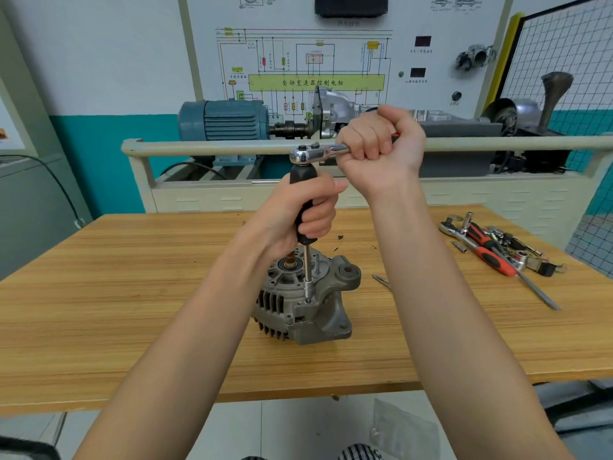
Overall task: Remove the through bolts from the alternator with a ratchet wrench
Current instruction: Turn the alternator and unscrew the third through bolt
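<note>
A grey alternator stands on the wooden table, pulley shaft up. A black-handled extension driver rises upright from it, its socket seated on a bolt at the housing's near right edge. My left hand grips the black handle. A chrome ratchet wrench sits on top of that handle, pointing right. My right hand grips the ratchet's handle in a fist, hiding most of it.
At the table's right lie loose tools: a red-and-black screwdriver, another ratchet, sockets and a long file. A thin metal piece lies right of the alternator. Behind the table stands a training rig with a blue motor.
</note>
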The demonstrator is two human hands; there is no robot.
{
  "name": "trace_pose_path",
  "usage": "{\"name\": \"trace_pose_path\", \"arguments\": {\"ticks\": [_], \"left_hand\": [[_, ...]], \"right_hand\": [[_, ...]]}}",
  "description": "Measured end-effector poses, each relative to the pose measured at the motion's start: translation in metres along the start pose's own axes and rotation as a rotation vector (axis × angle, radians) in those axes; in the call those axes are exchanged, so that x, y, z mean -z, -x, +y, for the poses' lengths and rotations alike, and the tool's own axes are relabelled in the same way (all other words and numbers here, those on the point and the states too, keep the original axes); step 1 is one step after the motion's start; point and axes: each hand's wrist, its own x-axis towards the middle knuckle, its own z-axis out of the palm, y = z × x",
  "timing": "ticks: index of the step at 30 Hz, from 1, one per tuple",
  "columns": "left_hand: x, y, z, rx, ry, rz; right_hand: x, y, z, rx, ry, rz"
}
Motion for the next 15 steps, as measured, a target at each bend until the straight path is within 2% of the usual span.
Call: {"name": "trace_pose_path", "arguments": {"ticks": [3, 6, 11, 13, 15], "left_hand": [[-0.004, 0.001, 0.0, 0.016, -0.064, 0.106], [-0.01, 0.0, -0.001, -0.018, -0.133, 0.264], [-0.02, -0.004, -0.004, -0.062, -0.164, 0.477], [-0.022, -0.005, -0.006, -0.087, -0.178, 0.512], [-0.021, -0.004, -0.006, -0.093, -0.198, 0.493]], "right_hand": [[0.001, 0.004, 0.003, 0.031, -0.047, -0.019], [-0.003, 0.017, 0.007, 0.171, -0.013, -0.062], [-0.008, 0.047, 0.026, 0.508, 0.265, -0.264], [-0.01, 0.053, 0.036, 0.654, 0.373, -0.345], [-0.01, 0.054, 0.039, 0.715, 0.422, -0.37]]}}
